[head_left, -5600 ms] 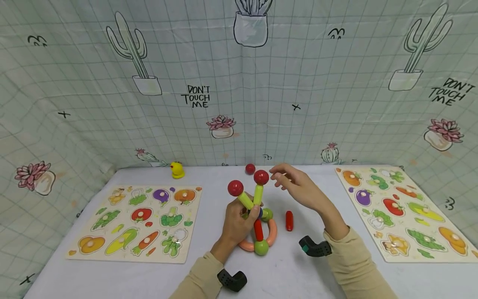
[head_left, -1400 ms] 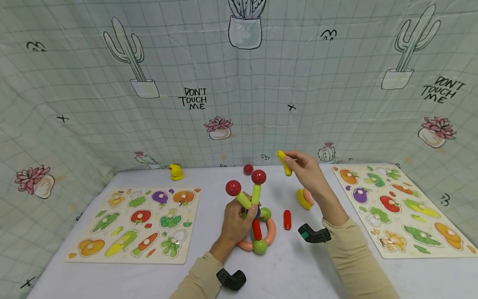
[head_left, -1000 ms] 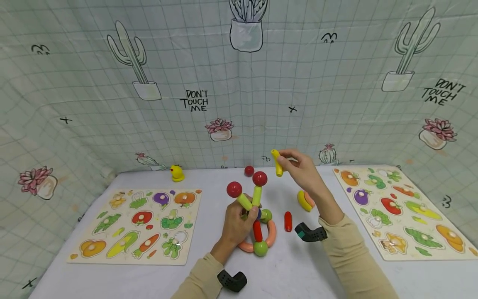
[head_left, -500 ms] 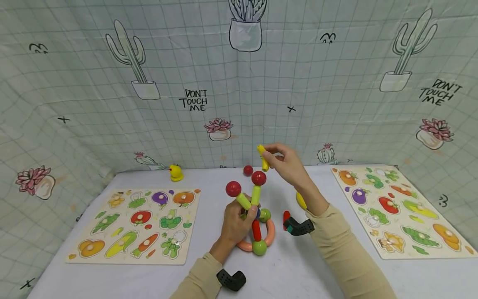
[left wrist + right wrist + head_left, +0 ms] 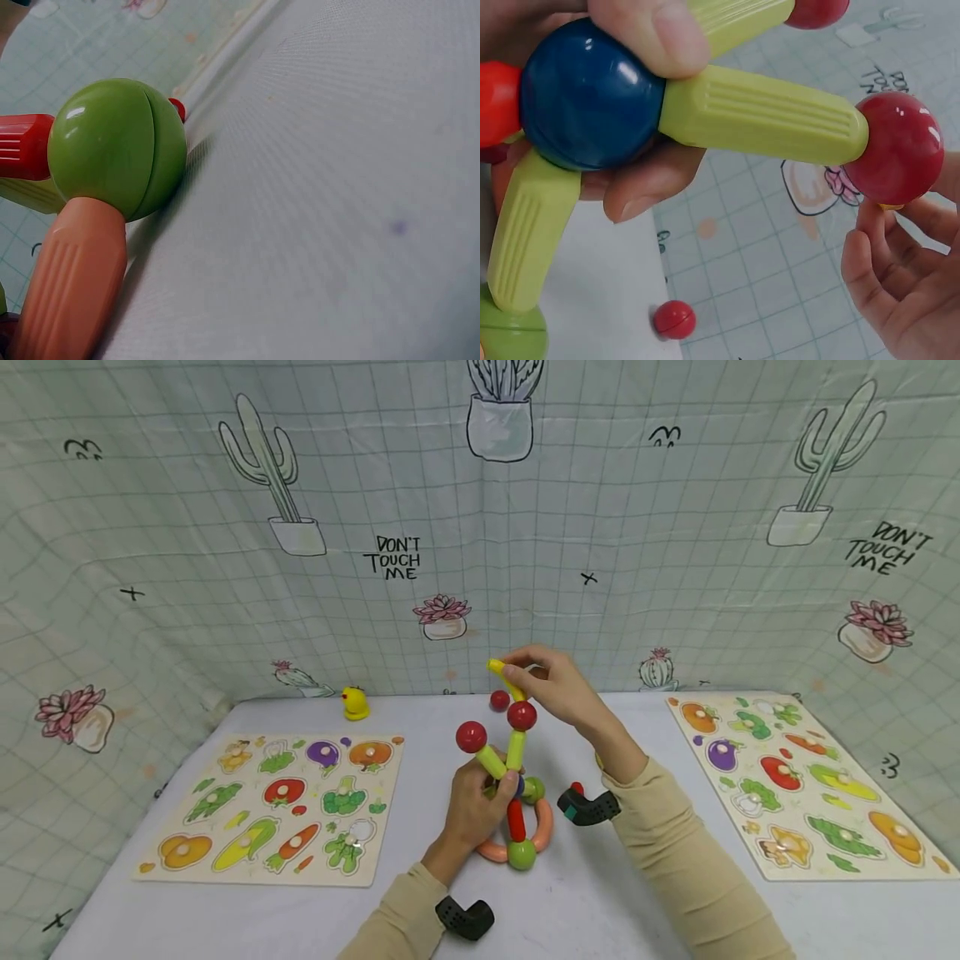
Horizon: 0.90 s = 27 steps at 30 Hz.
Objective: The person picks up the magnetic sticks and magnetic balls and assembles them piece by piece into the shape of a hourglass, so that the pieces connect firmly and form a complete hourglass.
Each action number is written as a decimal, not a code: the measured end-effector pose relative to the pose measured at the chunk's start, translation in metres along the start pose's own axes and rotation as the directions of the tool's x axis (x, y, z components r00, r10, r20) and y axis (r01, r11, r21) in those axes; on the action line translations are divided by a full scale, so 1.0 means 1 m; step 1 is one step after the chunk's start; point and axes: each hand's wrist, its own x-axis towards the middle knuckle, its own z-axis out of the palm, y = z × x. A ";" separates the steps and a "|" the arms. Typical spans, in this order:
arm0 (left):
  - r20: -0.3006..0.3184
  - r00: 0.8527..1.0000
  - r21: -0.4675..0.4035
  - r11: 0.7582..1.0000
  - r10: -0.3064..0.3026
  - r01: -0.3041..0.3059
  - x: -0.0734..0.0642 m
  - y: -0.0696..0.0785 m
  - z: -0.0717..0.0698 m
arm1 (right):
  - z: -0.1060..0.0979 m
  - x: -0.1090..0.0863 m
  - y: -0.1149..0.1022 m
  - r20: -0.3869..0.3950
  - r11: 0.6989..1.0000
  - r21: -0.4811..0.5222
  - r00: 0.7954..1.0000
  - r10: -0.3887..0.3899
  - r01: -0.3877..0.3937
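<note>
My left hand (image 5: pixel 477 804) grips a ball-and-rod construction toy at its blue ball (image 5: pixel 592 94). Two light green rods (image 5: pixel 516 750) rise from that ball, tipped by a left red ball (image 5: pixel 471 737) and a right red ball (image 5: pixel 521 716). Below, a red rod (image 5: pixel 516 821) runs to a green ball (image 5: pixel 522 855), where curved orange rods (image 5: pixel 544 823) meet. My right hand (image 5: pixel 558 689) pinches a yellow rod (image 5: pixel 498 668) between thumb and fingers. The yellow rod's lower end is at the right red ball; whether they touch is unclear.
A loose red ball (image 5: pixel 499 700) lies behind the toy. My right wrist camera partly covers a loose red rod (image 5: pixel 577 787). Farther back left sits a yellow duck (image 5: pixel 356 702). Vegetable puzzle boards flank the work area, a left board (image 5: pixel 270 875) and a right board (image 5: pixel 892 872).
My right hand, bare 5.6 seconds ago, now pinches the yellow rod. It has carried the rod leftward to the right red ball, tilting it. My left hand keeps its grip in place.
</note>
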 end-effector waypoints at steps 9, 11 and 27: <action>0.002 1.000 0.010 1.000 0.004 -0.004 0.000 0.001 -0.001 | 0.003 0.002 -0.007 0.136 0.999 0.049 0.991 -0.013 0.006; 0.005 1.000 0.012 1.000 0.005 -0.005 0.000 0.001 -0.001 | 0.005 0.002 -0.009 0.200 0.996 0.084 0.980 0.005 -0.022; 0.017 1.000 0.058 0.998 0.001 -0.002 -0.001 0.001 -0.001 | 0.009 0.003 0.001 0.404 0.986 0.155 0.915 -0.015 -0.052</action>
